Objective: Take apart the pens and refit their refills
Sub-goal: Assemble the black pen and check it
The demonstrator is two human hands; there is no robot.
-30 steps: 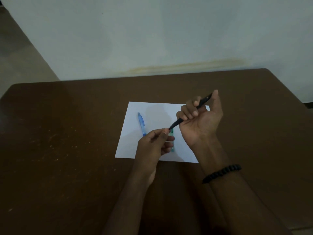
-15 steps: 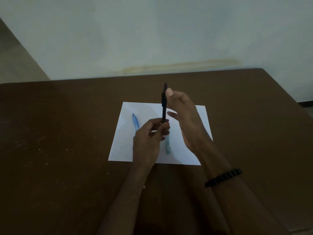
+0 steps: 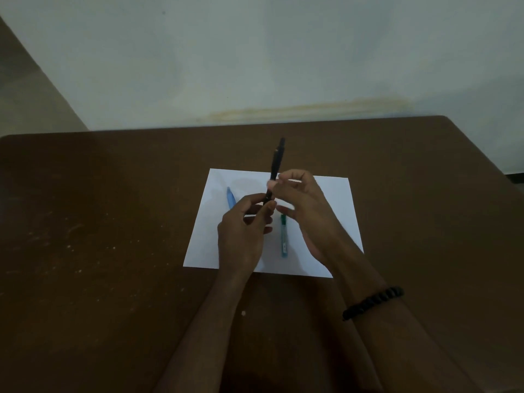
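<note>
Black pen [image 3: 276,165]: held nearly upright above a white paper sheet [image 3: 334,211], push-button end uppermost. Left hand [image 3: 243,231]: thumb and fingers pinched on the pen's lower end. Right hand [image 3: 306,205]: fingertips [image 3: 272,183] closed lightly on the barrel at mid-length, remaining fingers loosely spread. Blue pen [image 3: 231,197]: flat on the sheet, left of the hands. Green pen [image 3: 283,236]: flat on the sheet, between the wrists. Brown wooden table [image 3: 113,251] beneath. Black beaded bracelet [image 3: 373,302]: right wrist.
</note>
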